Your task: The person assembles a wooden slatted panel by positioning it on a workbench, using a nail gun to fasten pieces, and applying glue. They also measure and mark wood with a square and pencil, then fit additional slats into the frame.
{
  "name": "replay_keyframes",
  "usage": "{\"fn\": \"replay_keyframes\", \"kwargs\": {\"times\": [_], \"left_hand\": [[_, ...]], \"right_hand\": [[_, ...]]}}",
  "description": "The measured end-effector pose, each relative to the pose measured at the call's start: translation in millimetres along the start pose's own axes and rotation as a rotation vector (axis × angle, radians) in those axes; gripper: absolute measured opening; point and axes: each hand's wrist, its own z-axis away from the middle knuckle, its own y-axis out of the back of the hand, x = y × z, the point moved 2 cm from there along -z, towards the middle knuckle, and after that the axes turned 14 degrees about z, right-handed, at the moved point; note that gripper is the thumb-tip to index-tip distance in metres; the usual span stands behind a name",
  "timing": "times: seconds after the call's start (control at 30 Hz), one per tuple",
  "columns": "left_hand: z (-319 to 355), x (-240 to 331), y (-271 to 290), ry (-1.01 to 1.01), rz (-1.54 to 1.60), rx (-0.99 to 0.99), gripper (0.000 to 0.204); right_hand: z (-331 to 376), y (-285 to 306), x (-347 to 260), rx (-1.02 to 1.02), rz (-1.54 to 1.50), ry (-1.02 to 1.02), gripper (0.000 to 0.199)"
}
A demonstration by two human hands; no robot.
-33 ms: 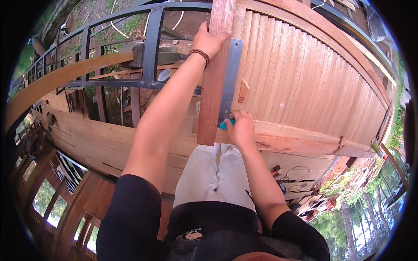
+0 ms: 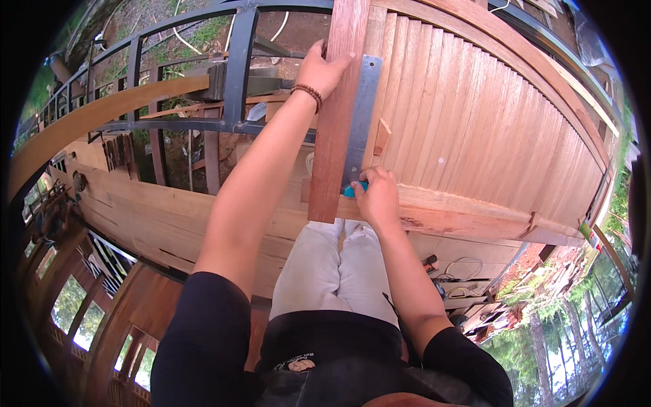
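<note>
I see left hand (image 2: 320, 68) gripping the reddish board (image 2: 337, 129); right hand (image 2: 377, 197) pinching a teal marker (image 2: 354, 190) against the metal ruler (image 2: 359, 122) beside it.

reddish plank (image 2: 337, 115) is smooth matt wood, the ruler (image 2: 361, 122) beside it dull grey metal, slatted decking (image 2: 475, 129) bare ribbed wood, railing (image 2: 237, 68) dark painted metal, trousers (image 2: 325, 264) soft grey cloth.

No packages, labels, signs or display screens are visible anywhere in the head view. The near, far, left and right parts of the scene show only timber, metal framing, ground and foliage. Small items lying at the near right, below the deck edge, are too small and blurred to identify as packaging.
</note>
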Motion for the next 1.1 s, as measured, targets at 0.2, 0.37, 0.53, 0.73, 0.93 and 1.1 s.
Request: {"fn": "replay_keyframes", "kwargs": {"times": [0.2, 0.37, 0.53, 0.73, 0.93, 1.1], "left_hand": [[166.9, -79.6, 71.8, 0.427, 0.276, -0.084, 0.047], [255.4, -99.9, 93.0, 0.477, 0.308, -0.055, 0.044], [286.3, -121.0, 97.3, 0.553, 0.292, -0.083, 0.040], [289.6, -109.5, 94.1, 0.572, 0.121, 0.022, 0.027], [291.0, -108.2, 93.0, 0.594, 0.138, 0.037, 0.029], [293.4, -130.1, 96.7, 0.594, 0.201, 0.031, 0.030]], "right_hand": [[-9.3, 1.2, 0.4, -0.004, -0.004, -0.013, 0.016], [-10.3, 1.1, 2.2, -0.002, 0.002, 0.008, 0.016], [-9.6, 2.5, -0.1, -0.035, 0.019, -0.003, 0.016], [-8.3, 3.3, -0.9, -0.045, -0.003, -0.027, 0.015], [-6.5, 0.6, 2.8, 0.017, -0.031, -0.017, 0.017], [-6.2, 3.2, 3.3, 0.008, -0.043, -0.008, 0.016]]}}
